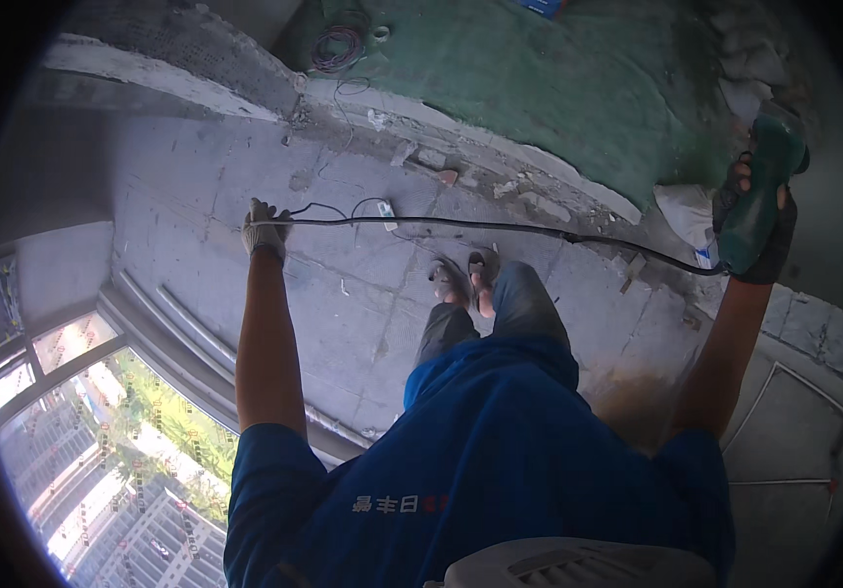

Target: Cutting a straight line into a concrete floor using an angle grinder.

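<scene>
My left hand (265,230), in a light work glove, is closed around a black power cord (451,223) at the left. The cord runs nearly straight across in front of me to a dark green power tool (762,201) at the right. My right hand (779,240), in a dark glove with bare fingertips, grips the tool's body and holds it up near the wall. I cannot make out the tool's working end. Beyond the cord, a small white socket block (387,215) lies on the floor, with a thin dark lead curving beside it.
A green sheet (539,118) covers the raised area ahead, with a coiled cable (338,49) on it. Rubble (529,201) lines its broken edge. A white sack (686,213) stands near the tool. Pipes (196,328) run along the left wall beneath a window (118,441).
</scene>
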{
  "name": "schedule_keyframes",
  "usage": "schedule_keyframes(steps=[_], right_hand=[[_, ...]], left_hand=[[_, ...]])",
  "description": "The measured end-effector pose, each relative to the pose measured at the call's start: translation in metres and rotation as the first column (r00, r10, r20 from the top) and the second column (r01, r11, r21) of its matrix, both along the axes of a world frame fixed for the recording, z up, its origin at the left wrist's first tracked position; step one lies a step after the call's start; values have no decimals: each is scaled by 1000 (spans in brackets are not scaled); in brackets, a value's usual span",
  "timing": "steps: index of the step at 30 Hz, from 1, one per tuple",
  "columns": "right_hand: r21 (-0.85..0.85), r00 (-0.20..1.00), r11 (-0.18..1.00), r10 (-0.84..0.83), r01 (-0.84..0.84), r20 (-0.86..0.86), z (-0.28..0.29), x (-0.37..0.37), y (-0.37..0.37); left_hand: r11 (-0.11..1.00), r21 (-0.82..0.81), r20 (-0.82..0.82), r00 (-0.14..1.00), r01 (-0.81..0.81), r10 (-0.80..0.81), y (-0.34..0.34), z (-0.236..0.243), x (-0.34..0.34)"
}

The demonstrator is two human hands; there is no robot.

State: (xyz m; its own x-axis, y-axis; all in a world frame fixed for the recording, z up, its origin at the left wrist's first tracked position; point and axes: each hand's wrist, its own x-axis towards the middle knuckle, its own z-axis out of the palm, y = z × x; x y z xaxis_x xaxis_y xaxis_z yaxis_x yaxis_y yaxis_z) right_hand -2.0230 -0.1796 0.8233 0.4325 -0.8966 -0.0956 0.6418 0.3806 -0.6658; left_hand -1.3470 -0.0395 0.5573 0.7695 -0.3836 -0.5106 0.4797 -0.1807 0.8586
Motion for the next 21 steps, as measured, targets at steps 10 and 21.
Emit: schedule_keyframes(steps=[10,21], right_hand=[[-46,989,991,-126,122,-81,10,-113,5],[-73,954,957,-288,282,-88,-9,-320,-59]], left_hand=[[769,-112,350,749,630,-562,-217,161,-98],[326,-281,611,430,903,-665,-493,389,-476]])
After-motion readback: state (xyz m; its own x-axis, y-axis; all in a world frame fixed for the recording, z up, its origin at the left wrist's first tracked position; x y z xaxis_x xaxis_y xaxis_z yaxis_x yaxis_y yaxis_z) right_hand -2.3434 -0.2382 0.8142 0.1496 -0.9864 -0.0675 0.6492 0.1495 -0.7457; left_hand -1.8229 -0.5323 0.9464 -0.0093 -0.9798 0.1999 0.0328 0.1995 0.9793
